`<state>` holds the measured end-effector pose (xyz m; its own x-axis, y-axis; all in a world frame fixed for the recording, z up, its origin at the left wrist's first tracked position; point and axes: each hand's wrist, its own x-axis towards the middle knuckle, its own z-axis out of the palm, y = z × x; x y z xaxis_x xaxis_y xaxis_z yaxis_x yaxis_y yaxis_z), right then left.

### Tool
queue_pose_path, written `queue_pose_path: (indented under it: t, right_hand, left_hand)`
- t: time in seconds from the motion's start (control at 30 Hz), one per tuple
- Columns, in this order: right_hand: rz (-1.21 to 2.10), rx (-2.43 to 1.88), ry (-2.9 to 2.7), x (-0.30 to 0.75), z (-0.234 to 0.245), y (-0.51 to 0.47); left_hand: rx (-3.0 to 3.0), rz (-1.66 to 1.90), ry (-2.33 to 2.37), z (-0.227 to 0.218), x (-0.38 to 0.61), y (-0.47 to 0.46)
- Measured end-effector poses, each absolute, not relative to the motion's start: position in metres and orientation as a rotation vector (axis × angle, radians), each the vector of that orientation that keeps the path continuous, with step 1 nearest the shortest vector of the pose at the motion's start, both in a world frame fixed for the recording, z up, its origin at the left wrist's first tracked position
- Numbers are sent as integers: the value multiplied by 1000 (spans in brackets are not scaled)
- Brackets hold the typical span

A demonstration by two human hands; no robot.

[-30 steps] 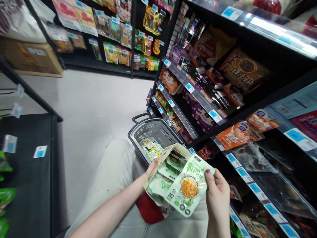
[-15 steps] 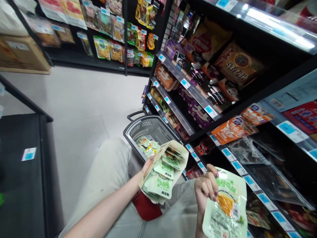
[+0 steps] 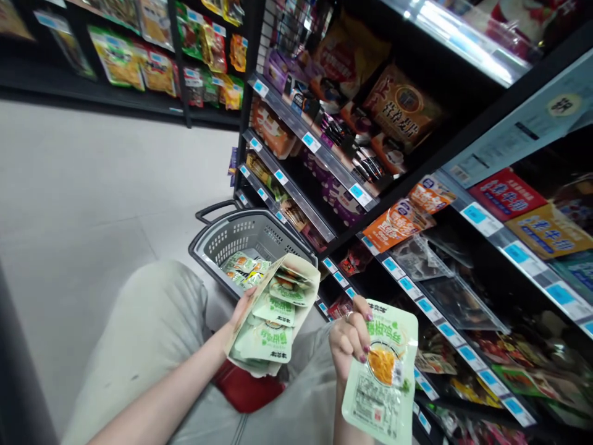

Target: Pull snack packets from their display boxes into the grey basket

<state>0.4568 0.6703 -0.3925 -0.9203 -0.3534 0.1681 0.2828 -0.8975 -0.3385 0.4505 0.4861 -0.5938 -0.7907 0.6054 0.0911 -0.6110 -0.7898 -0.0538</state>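
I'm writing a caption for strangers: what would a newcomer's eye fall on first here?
Probably the pale green pouch in the right hand, low and right of centre. Next might come the open box of similar packs in the left hand, near the lower middle, with the grey basket beyond it. Bright orange packets also stand out, above the pouch in view.

your left hand (image 3: pixel 239 311) + right hand (image 3: pixel 351 338): 2 | open carton (image 3: pixel 302 314): 1 | pouches inside (image 3: pixel 266 340): 3+ | loose pouch (image 3: pixel 386 395): 1 | basket (image 3: pixel 280 238): 1 | orange packs (image 3: pixel 393 225): 2
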Motion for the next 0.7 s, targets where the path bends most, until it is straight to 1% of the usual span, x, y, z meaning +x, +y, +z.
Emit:
queue_pose_path:
  t: [0.2, 0.43, 0.7]
  right_hand:
    - [-2607, -460, 205, 459, -389, 668]
    - [-2596, -431, 326, 462, -386, 668]
    - [-2584, -493, 361, 463, -398, 667]
  left_hand:
    - [39, 2481, -80, -590, 452, 487]
    - [48, 2479, -79, -592, 451, 487]
    - [84, 2514, -45, -579, 452, 488]
